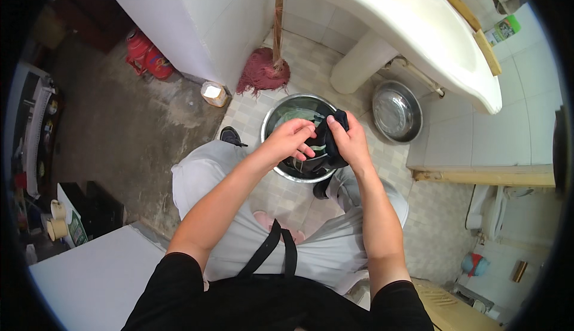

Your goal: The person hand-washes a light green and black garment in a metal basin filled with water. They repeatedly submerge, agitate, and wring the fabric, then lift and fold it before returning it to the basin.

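Note:
A round steel basin (268,129) stands on the tiled floor between my feet, with water and dark wet material in it. Over its right side, my right hand (351,139) grips a black wet cloth item (336,138), thumb on top. What kind of item it is cannot be made out. Just left of it, my left hand (293,138) hovers over the basin, fingers loosely bent and apart, with nothing visible in them. A pale green strip (318,148) shows between the hands, against the dark material. The hands hide part of the basin's contents.
A second steel basin (397,113) sits at the right, below the white washbasin (412,26) and beside its pedestal (362,65). A red string mop (265,72) leans by the wall. A small tub (214,93) and red bottles (148,56) stand at the left.

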The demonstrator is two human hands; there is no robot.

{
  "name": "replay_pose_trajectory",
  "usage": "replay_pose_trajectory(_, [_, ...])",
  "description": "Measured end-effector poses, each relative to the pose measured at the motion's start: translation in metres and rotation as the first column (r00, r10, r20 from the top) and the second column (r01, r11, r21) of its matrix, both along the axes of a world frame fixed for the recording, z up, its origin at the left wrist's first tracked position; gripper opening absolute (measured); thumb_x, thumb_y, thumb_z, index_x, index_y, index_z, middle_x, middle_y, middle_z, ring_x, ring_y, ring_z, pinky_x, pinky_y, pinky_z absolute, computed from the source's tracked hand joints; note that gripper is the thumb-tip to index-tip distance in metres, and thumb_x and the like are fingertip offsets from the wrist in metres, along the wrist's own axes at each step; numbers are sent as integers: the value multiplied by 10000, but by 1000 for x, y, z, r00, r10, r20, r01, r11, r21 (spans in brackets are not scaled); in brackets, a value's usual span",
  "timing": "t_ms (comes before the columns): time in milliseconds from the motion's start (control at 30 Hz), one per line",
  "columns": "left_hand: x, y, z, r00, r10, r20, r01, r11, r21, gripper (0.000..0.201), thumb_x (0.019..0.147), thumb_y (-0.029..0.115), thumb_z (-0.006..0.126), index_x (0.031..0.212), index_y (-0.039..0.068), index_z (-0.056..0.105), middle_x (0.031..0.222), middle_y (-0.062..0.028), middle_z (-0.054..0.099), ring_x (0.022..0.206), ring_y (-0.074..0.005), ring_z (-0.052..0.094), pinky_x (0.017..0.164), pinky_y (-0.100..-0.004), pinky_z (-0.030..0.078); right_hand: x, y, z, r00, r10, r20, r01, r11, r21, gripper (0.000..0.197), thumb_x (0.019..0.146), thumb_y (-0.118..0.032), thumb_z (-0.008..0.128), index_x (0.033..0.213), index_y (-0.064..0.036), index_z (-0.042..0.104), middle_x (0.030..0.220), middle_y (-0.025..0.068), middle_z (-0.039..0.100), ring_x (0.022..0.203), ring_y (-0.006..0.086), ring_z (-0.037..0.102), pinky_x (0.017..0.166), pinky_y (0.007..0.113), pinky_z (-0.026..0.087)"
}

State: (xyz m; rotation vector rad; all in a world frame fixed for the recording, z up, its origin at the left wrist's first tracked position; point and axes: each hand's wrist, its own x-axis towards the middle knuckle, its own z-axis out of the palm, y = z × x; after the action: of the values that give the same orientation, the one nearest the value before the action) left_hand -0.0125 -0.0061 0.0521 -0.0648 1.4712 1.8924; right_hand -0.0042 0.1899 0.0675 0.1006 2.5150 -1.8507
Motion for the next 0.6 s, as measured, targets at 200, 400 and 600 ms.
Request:
replay_pose_trajectory(200, [3,5,-12,994,25,-102,-22,999,27,474,1008,321,537,1347,-2,461,1148,-108,602,750,-145,663,643,-256,563,3,-12,12,996,5,93,13,981,-193,247,985,-274,594,949,-32,628,818,-50,594,755,60,528,676,238,452])
replay_pose_trajectory(400, [12,2,3,959,79,-273,-75,997,27,401,1001,254,544,1320,12,515,1015,-95,640,639,-137,645,547,-264,535,13,-15,29,995,92,-34,-98,966,-237,212,986,-253,587,1034,-46,597,872,-37,582,793,56,523,705,223,442])
replay_pose_trajectory(600, [21,-14,21,903,104,-416,-85,994,65,407,990,265,565,1281,-18,544,1041,-110,640,675,-150,664,544,-277,540,26,-24,71,978,101,-185,-98,995,24,199,993,-230,581,1064,-44,589,900,-30,560,807,61,498,735,227,433])
